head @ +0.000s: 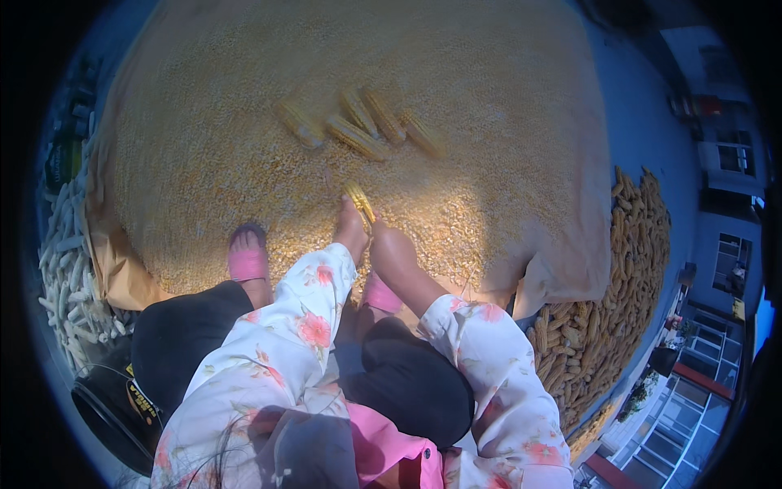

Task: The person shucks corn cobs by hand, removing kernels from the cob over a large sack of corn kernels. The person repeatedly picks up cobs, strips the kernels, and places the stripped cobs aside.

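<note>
An ear of corn (359, 202) with yellow kernels is held low over a spread of loose kernels, tilted with its tip up and left. My left hand (350, 227) is wrapped around it from the left side. At its lower end, my right hand (392, 247) is closed against the ear; whether a tool is inside that fist is hidden. Beyond my hands, several whole ears (357, 137) lie in a loose group on the kernels. Loose corn kernels (244, 147) cover most of the brown sheet (568, 263) before me.
Bare white cobs (67, 263) are heaped at the left, with a black bucket (104, 406) near my leg. A large pile of ears (602, 318) lies at the right. My feet, in pink sandals (249, 264), are at the sheet's near edge. Buildings with windows (733, 263) stand far right.
</note>
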Available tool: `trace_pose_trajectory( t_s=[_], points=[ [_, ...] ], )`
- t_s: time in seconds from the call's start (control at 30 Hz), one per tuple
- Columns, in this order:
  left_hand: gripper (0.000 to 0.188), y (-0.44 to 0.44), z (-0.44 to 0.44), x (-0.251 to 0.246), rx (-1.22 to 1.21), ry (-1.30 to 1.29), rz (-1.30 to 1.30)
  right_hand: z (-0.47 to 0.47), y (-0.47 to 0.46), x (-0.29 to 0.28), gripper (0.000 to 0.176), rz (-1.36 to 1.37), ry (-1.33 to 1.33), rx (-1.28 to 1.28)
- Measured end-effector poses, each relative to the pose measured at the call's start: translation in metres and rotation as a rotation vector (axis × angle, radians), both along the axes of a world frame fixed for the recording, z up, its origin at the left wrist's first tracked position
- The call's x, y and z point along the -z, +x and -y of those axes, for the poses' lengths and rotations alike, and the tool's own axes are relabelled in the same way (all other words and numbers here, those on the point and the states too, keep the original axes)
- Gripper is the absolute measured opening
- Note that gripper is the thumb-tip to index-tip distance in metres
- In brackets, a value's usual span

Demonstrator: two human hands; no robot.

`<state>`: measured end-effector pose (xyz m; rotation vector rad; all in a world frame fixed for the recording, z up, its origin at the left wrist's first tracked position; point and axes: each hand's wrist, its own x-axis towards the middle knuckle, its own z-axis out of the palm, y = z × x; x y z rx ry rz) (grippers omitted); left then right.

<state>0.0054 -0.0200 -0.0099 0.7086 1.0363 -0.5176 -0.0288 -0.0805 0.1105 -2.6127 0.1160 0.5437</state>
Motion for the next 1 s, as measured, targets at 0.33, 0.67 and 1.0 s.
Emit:
trace_pose_trajectory(
  t_s=[0.33,0.67,1.0],
  points=[
    [0.034,0.003,-0.018,0.014,-0.097,-0.306,0.051,0.019,0.019,0.018,0.025,-0.206,0.493,0.313],
    [0.039,-0.003,-0.043,-0.009,-0.072,-0.515,-0.05,0.052,-0.02,-0.042,0.024,-0.352,0.791,0.561],
    [0.042,-0.007,-0.038,0.01,-0.172,-0.691,-0.077,0.049,-0.066,-0.069,0.025,-0.247,0.478,0.249]
  ],
)
